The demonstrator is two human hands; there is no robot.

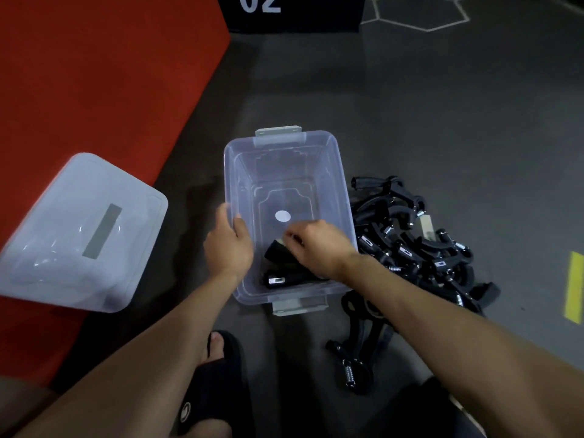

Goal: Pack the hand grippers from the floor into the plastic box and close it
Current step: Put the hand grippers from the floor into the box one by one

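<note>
Partly hidden, right hand (pixel 319 245) grip unclear over hand gripper (pixel 286 267), left hand (pixel 229 245) clasping plastic box (pixel 284 143) rim (lid off)

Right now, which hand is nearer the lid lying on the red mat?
Left. The left hand grips the plastic box's left wall, on the side facing the lid. The right hand reaches inside the box, farther away.

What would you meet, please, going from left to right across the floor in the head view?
Translucent white plastic lid → clear plastic box → pile of black hand grippers → yellow tape strip.
</note>
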